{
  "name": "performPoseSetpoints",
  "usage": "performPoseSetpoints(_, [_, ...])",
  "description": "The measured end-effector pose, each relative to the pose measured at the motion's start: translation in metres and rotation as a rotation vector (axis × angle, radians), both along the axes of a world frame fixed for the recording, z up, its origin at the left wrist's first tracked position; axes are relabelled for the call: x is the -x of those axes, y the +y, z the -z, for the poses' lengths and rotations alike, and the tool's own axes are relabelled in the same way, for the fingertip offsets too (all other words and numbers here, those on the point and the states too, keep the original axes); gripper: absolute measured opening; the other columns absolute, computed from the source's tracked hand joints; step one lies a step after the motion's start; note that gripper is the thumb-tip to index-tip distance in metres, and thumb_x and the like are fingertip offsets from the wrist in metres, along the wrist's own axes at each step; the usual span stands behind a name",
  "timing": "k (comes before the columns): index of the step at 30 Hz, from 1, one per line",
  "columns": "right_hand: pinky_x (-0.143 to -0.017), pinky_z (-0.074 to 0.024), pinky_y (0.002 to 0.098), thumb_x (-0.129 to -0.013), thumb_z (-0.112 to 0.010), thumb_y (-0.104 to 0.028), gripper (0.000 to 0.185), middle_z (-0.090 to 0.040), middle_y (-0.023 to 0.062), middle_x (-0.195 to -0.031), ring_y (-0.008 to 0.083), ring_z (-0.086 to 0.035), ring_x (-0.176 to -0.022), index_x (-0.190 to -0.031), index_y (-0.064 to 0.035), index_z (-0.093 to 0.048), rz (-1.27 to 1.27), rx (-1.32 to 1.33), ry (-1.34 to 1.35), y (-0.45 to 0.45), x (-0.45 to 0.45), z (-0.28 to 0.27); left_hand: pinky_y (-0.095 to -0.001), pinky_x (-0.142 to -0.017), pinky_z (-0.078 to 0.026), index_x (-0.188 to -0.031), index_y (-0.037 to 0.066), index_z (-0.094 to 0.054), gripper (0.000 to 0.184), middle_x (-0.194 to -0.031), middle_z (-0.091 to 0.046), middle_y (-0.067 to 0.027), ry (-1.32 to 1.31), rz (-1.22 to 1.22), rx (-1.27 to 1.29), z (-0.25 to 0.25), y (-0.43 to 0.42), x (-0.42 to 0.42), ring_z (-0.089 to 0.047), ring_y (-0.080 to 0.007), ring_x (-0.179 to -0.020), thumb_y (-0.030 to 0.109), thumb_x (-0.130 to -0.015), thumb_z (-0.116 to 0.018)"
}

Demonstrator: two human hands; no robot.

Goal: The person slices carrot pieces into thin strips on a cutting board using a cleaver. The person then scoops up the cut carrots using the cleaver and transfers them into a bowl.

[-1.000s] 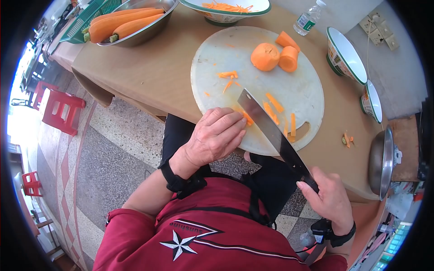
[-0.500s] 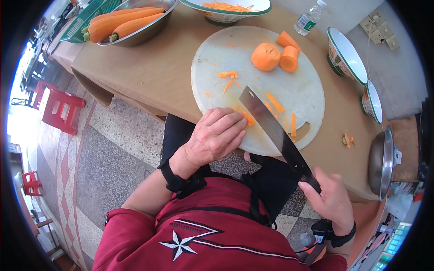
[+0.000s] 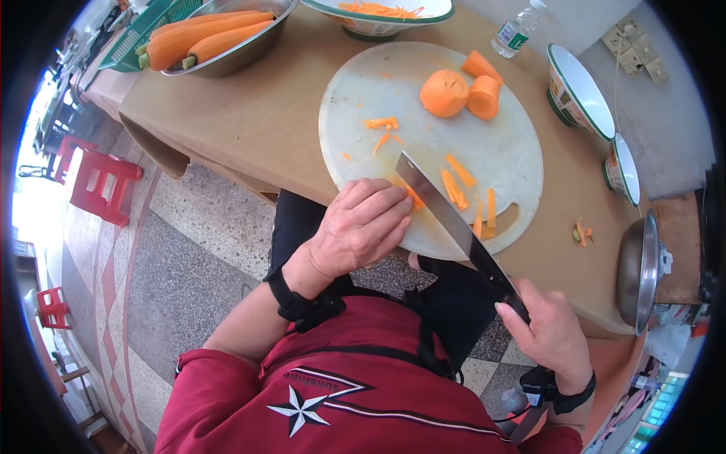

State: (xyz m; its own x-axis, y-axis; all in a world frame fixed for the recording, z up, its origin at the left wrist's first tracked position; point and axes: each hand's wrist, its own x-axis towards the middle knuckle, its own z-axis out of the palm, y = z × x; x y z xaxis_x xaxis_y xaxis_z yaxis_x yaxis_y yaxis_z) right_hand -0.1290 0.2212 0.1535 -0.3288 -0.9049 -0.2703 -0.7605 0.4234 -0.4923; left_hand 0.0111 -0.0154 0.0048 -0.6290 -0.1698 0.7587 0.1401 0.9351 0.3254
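My right hand (image 3: 550,329) is wrapped round the handle of a cleaver (image 3: 463,233), whose blade slants up and left over the round white cutting board (image 3: 355,91). With bent fingers, my left hand (image 3: 364,223) presses a piece of carrot (image 3: 414,198) onto the board, right beside the blade. Most of that piece is hidden under my fingers. Cut carrot strips (image 3: 454,189) lie to the right of the blade, and a few small bits (image 3: 381,123) lie farther up. A thick carrot chunk (image 3: 445,94) and two smaller carrot pieces (image 3: 484,98) rest at the board's far side.
A metal bowl (image 3: 261,47) of whole carrots stands at the far left beside a green basket (image 3: 144,47). A bowl of shredded carrot (image 3: 382,11), a plastic bottle (image 3: 517,30) and two patterned bowls (image 3: 581,94) stand behind and right. A steel basin (image 3: 639,272) sits at the right edge.
The cleaver has shifted slightly left and down, closer to my left fingers, uncovering more of the strips on its right. My left hand has hardly moved.
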Motion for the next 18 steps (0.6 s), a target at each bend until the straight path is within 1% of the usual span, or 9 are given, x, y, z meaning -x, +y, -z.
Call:
performPoseSetpoints(4, [-0.065, -0.0478, 0.0449, -0.087, -0.066, -0.013, 0.028, -0.062, 0.0229, -0.079, 0.0428, -0.063, -0.074, -0.108, 0.0039, -0.059, -0.031, -0.010, 0.049, -0.007, -0.001, 0.001, -0.0355, -0.082, -0.052, -0.100, -0.001, -0.071, 0.027, -0.103, -0.067, -0.0111, 0.001, 0.008, -0.005, 0.001, -0.001, 0.000, -0.063, -0.0255, -0.093, 0.002, -0.074, -0.072])
performPoseSetpoints(6, [-0.061, -0.0460, 0.0456, -0.088, -0.065, -0.016, 0.025, -0.059, 0.0230, -0.073, 0.0429, -0.061, -0.068, -0.101, 0.0040, -0.058, -0.057, 0.018, 0.056, -0.014, 0.002, 0.005, -0.0356, -0.082, -0.052, -0.100, -0.001, -0.071, 0.027, -0.103, -0.067, -0.0111, 0.001, 0.009, -0.008, 0.001, -0.001, 0.000, -0.063, -0.0255, -0.093, 0.002, -0.074, -0.072])
performPoseSetpoints(7, [-0.061, -0.0460, 0.0456, -0.088, -0.065, -0.016, 0.025, -0.059, 0.0230, -0.073, 0.0429, -0.061, -0.068, -0.101, 0.0040, -0.058, -0.057, 0.018, 0.056, -0.018, 0.003, 0.003, -0.0357, -0.082, -0.052, -0.101, -0.001, -0.071, 0.027, -0.103, -0.067, -0.0111, 0.000, 0.009, -0.007, 0.000, -0.001, -0.001, -0.063, -0.0255, -0.093, 0.002, -0.074, -0.072])
performPoseSetpoints(9, [-0.060, -0.0449, 0.0487, -0.091, -0.063, -0.017, 0.020, -0.057, 0.0222, -0.067, 0.0427, -0.059, -0.066, -0.096, 0.0010, -0.056, -0.016, -0.094, 0.023, -0.026, 0.004, -0.001, -0.0358, -0.082, -0.052, -0.100, -0.001, -0.071, 0.027, -0.103, -0.067, -0.0110, 0.002, 0.010, -0.010, 0.000, -0.001, -0.001, -0.063, -0.0255, -0.093, 0.002, -0.074, -0.072])
performPoseSetpoints(13, [-0.059, -0.0444, 0.0495, -0.091, -0.063, -0.018, 0.021, -0.057, 0.0225, -0.065, 0.0435, -0.059, -0.064, -0.096, 0.0009, -0.055, -0.003, -0.075, 0.017, -0.027, 0.002, 0.003, -0.0359, -0.081, -0.052, -0.100, -0.001, -0.070, 0.026, -0.102, -0.067, -0.0109, 0.008, 0.003, -0.004, 0.000, 0.000, 0.000, -0.064, -0.0257, -0.093, 0.002, -0.074, -0.072])
performPoseSetpoints(15, [-0.059, -0.0444, 0.0491, -0.091, -0.063, -0.018, 0.022, -0.057, 0.0224, -0.066, 0.0434, -0.059, -0.065, -0.096, 0.0010, -0.054, -0.019, 0.001, 0.040, -0.024, 0.000, 0.006, -0.0358, -0.081, -0.052, -0.100, -0.001, -0.071, 0.026, -0.102, -0.067, -0.0107, 0.010, -0.001, -0.001, -0.001, 0.000, 0.000, -0.064, -0.0257, -0.093, 0.002, -0.074, -0.072])
performPoseSetpoints(18, [-0.061, -0.0452, 0.0488, -0.091, -0.063, -0.018, 0.022, -0.057, 0.0228, -0.067, 0.0434, -0.059, -0.067, -0.096, 0.0015, -0.055, -0.010, -0.032, 0.040, -0.016, 0.001, 0.005, -0.0356, -0.081, -0.052, -0.100, -0.001, -0.071, 0.026, -0.102, -0.067, -0.0104, 0.015, -0.005, 0.002, 0.000, 0.000, 0.000, -0.064, -0.0256, -0.093, 0.002, -0.074, -0.072])
